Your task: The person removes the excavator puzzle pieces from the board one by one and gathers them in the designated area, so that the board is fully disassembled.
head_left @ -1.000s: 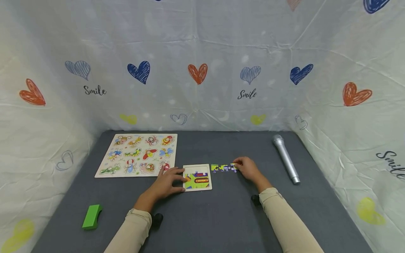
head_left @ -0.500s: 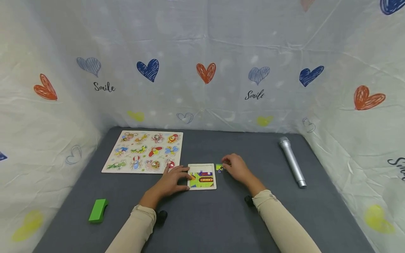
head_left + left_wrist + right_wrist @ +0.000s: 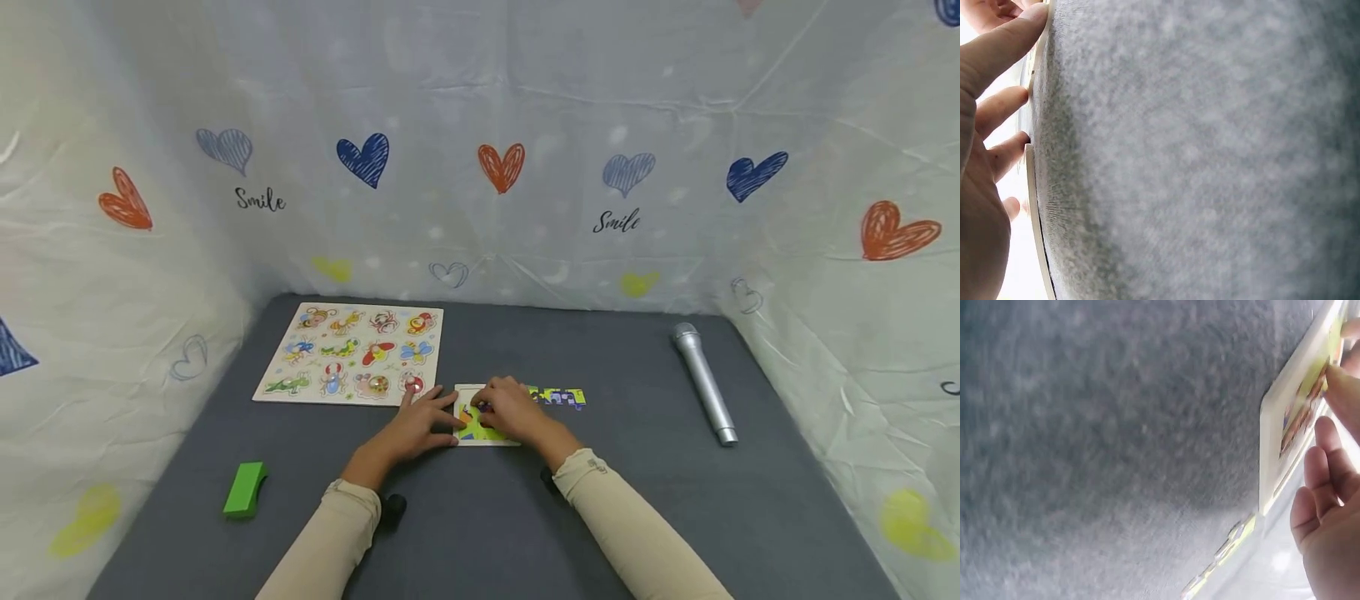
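A small pale puzzle tray [image 3: 489, 443] with a bright jigsaw picture lies flat in the middle of the table. My left hand [image 3: 414, 427] rests at its left side, fingers spread, thumb and fingertips at the edge. In the left wrist view the thumb [image 3: 1007, 47] meets the tray's rim. My right hand [image 3: 512, 410] reaches over the tray, thumb and forefinger bent close together on a puzzle piece mostly hidden by them. In the right wrist view the thumb [image 3: 1342, 394] touches the picture, the other fingers curled. Loose jigsaw pieces [image 3: 564, 397] lie in a row just right of the tray.
A larger board of insect pictures [image 3: 348, 353] lies behind the left hand, close to its fingers. A green arched block [image 3: 245, 490] is at the front left. A silver microphone [image 3: 705, 383] lies at the right. A heart-printed cloth [image 3: 555, 100] encloses the grey table.
My right hand has moved left from the row of loose pieces to over the tray. The left hand stays at the tray's left edge. The head view has shifted slightly.
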Action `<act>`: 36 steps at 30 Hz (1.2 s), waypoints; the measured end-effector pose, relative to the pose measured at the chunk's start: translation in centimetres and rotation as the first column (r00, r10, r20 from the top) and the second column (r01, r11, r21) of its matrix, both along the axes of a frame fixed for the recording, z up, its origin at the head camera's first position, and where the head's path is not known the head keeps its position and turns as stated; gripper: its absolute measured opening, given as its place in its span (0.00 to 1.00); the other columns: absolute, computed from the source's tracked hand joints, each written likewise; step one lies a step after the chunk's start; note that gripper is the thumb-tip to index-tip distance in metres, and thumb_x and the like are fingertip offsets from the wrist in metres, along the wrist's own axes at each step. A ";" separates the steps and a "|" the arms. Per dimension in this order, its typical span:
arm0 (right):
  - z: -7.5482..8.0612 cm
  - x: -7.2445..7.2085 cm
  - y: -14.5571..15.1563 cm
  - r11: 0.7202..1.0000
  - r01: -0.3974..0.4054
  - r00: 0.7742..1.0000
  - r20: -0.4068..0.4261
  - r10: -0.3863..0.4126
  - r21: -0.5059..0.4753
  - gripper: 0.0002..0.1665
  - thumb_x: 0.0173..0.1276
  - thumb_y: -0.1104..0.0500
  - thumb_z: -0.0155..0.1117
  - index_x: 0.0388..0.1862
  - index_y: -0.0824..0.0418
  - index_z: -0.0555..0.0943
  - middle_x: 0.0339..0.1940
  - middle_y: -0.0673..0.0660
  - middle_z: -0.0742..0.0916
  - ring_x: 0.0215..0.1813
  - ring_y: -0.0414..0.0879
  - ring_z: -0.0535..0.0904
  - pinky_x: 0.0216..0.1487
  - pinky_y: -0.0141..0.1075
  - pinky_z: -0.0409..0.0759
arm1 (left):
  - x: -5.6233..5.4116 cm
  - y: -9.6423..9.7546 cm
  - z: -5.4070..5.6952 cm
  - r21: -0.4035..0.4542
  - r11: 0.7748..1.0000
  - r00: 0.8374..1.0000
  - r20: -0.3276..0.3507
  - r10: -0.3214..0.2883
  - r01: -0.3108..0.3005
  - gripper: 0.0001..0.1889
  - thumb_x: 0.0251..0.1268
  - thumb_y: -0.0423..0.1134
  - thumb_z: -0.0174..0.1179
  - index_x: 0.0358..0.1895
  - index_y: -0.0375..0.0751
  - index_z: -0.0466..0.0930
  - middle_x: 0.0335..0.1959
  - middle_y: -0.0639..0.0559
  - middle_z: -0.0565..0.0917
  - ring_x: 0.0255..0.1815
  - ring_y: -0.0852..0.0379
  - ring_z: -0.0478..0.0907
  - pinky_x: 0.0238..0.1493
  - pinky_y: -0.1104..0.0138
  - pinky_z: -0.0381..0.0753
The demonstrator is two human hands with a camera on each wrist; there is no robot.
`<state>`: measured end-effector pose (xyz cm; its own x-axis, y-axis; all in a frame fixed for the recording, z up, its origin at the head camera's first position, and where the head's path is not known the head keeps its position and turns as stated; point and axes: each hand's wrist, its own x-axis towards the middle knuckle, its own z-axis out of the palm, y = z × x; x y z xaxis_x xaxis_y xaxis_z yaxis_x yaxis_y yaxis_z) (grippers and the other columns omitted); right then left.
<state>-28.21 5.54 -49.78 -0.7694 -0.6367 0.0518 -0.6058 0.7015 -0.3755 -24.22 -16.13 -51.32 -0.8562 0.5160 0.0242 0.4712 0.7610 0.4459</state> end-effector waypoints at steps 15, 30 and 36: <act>0.1 0.6 -0.1 0.984 0.092 0.996 0.010 -0.091 -0.155 0.04 0.69 0.56 0.63 0.40 0.53 0.83 0.36 0.48 0.86 0.39 0.43 0.75 0.47 0.44 0.68 | -0.1 0.6 0.4 -0.023 1.000 1.000 0.009 0.003 -0.003 0.16 0.60 0.49 0.67 0.51 0.53 0.87 0.72 0.46 0.67 0.77 0.38 0.53 0.67 0.29 0.37; 1.1 -0.7 7.7 0.934 0.314 0.933 0.239 -0.270 -0.171 0.03 0.68 0.59 0.64 0.39 0.57 0.83 0.32 0.49 0.84 0.31 0.40 0.75 0.34 0.36 0.74 | 0.1 0.3 0.4 -0.024 0.999 0.999 0.023 0.032 -0.032 0.16 0.59 0.47 0.68 0.51 0.54 0.87 0.72 0.46 0.67 0.77 0.38 0.52 0.68 0.31 0.35; 0.5 -0.5 8.6 0.946 0.285 0.942 0.227 -0.248 -0.151 0.03 0.68 0.59 0.64 0.39 0.57 0.84 0.33 0.48 0.85 0.31 0.39 0.76 0.47 0.46 0.74 | 0.0 0.5 0.4 -0.021 0.999 0.999 0.030 0.030 -0.029 0.16 0.59 0.47 0.68 0.51 0.55 0.86 0.72 0.46 0.67 0.77 0.38 0.52 0.68 0.30 0.35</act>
